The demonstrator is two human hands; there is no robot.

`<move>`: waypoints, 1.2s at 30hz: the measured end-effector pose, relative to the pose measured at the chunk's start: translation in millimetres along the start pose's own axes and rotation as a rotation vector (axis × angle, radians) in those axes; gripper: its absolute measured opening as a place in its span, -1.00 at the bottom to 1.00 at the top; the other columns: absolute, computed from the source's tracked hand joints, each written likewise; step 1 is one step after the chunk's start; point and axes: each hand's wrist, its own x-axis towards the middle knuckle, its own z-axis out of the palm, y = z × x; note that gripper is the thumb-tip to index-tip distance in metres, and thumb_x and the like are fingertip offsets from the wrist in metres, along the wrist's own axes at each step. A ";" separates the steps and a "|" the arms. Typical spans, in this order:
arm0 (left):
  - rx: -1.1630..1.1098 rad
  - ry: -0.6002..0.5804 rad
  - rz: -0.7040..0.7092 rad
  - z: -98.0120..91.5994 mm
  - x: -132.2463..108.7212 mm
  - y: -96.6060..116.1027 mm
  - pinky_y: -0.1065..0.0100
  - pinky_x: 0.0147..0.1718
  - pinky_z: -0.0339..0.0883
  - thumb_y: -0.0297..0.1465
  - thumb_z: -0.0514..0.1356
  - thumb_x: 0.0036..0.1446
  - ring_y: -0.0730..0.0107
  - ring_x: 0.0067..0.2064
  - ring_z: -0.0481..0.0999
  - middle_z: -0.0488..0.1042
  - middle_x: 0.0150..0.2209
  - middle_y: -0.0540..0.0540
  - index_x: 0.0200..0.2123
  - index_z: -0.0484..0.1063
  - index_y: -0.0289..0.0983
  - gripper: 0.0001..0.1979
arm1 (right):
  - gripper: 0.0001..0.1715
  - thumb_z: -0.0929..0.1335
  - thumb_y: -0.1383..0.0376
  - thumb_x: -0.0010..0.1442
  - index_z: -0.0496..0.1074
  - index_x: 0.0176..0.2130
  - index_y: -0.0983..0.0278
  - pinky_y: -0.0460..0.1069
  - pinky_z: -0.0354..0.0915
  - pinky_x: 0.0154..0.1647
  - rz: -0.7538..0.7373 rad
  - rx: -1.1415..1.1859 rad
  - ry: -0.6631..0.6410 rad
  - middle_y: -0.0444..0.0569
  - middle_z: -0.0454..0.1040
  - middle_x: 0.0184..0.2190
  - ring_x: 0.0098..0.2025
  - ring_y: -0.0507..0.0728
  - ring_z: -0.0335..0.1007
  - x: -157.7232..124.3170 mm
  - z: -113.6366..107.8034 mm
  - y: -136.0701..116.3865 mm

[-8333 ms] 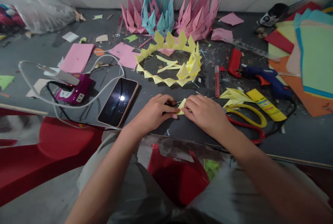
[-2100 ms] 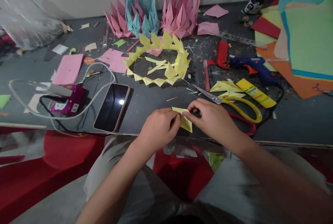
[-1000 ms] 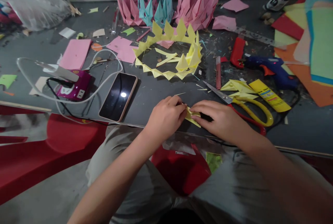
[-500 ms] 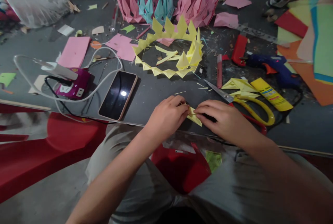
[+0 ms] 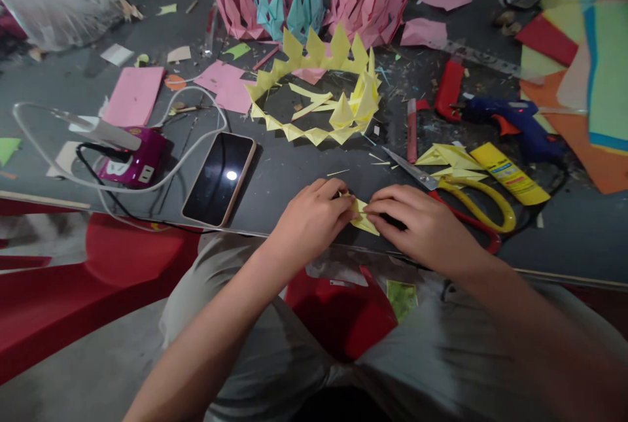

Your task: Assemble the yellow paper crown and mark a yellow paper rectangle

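Observation:
Near the table's front edge lies a small folded piece of yellow paper (image 5: 364, 219), pinched from both sides. My left hand (image 5: 318, 214) grips its left end, fingers closed and partly covering it. My right hand (image 5: 415, 222) holds its right side between thumb and fingertips. Beyond them stands a ring-shaped yellow paper crown (image 5: 282, 131) with pointed segments, taller at the right, and loose yellow strips inside it. To the right of my right hand are scissors (image 5: 483, 199) with yellow and red handles, and more folded yellow paper pieces (image 5: 449, 157).
A phone (image 5: 220, 176) and a purple power adapter (image 5: 137, 157) with looping cables lie left. At right are a yellow glue packet (image 5: 510, 173), a blue glue gun (image 5: 520, 121), a red cutter (image 5: 449, 88) and coloured paper sheets (image 5: 608, 75). Pink (image 5: 373, 0) and blue paper crowns (image 5: 289, 6) stand behind.
The view has shifted slightly. Both hands stay at the yellow paper, which shows a little more of its folded face between the fingers.

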 end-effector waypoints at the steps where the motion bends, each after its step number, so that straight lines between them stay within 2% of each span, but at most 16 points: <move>1: -0.003 -0.003 0.002 -0.5 -0.1 -0.3 0.26 -0.17 0.33 -0.40 0.08 0.20 0.30 -0.19 0.38 0.43 -0.19 -0.12 -0.26 0.47 -0.29 -0.82 | -0.86 0.27 0.36 0.20 0.43 -0.32 0.29 0.02 0.30 -0.20 -0.035 -0.009 0.007 0.01 0.45 -0.31 -0.27 0.10 0.34 0.2 -1.0 -1.2; 5: -0.014 -0.020 0.006 -2.0 -0.3 -0.5 0.27 -0.16 0.32 -0.45 0.12 0.16 0.30 -0.18 0.37 0.41 -0.18 -0.11 -0.29 0.47 -0.29 -0.87 | -0.83 0.29 0.31 0.19 0.46 -0.36 0.31 0.04 0.30 -0.26 -0.162 -0.052 -0.019 0.05 0.46 -0.34 -0.27 0.14 0.34 0.2 -2.4 -6.8; 14: -0.024 -0.072 -0.004 -5.4 -1.8 -0.5 0.22 -0.10 0.31 -0.40 0.18 0.12 0.26 -0.13 0.37 0.39 -0.11 -0.13 -0.13 0.45 -0.29 -0.77 | -0.80 0.27 0.37 0.20 0.49 -0.34 0.35 0.00 0.22 -0.37 -0.218 -0.133 -0.035 0.01 0.48 -0.42 -0.36 0.09 0.31 -5.2 0.4 -8.9; 19: 0.006 -0.070 -0.040 -4.9 -2.4 1.9 0.20 -0.10 0.32 -0.38 0.20 0.10 0.25 -0.11 0.37 0.39 -0.10 -0.13 -0.12 0.44 -0.27 -0.75 | -0.75 0.26 0.34 0.23 0.49 -0.39 0.33 -0.01 0.19 -0.39 -0.208 -0.145 -0.053 -0.03 0.48 -0.48 -0.42 0.06 0.32 -7.2 -2.6 -10.1; 24: 0.006 -0.077 -0.046 -6.3 -2.2 3.4 0.21 -0.12 0.33 -0.40 0.21 0.08 0.25 -0.10 0.38 0.39 -0.09 -0.13 -0.13 0.45 -0.27 -0.75 | -0.74 0.25 0.31 0.24 0.50 -0.30 0.34 -0.04 0.22 -0.42 -0.147 -0.214 -0.049 -0.07 0.47 -0.55 -0.49 0.03 0.35 -9.2 -4.4 -10.8; 30: 0.011 -0.043 -0.055 -3.3 -2.4 3.5 0.25 -0.14 0.33 -0.40 0.13 0.16 0.30 -0.13 0.38 0.41 -0.15 -0.11 -0.15 0.45 -0.26 -0.80 | -0.68 0.20 0.31 0.28 0.51 -0.28 0.30 -0.04 0.17 -0.49 -0.210 -0.284 -0.118 -0.12 0.45 -0.62 -0.54 0.02 0.36 -12.4 -5.9 -8.7; 36: 0.006 -0.040 -0.071 -2.4 -1.5 5.1 0.24 -0.15 0.33 -0.41 0.13 0.16 0.29 -0.14 0.39 0.41 -0.16 -0.11 -0.18 0.46 -0.26 -0.82 | -0.73 0.24 0.30 0.25 0.50 -0.33 0.29 -0.04 0.19 -0.48 -0.187 -0.283 -0.090 -0.12 0.47 -0.59 -0.54 0.03 0.36 -13.7 -3.5 -11.8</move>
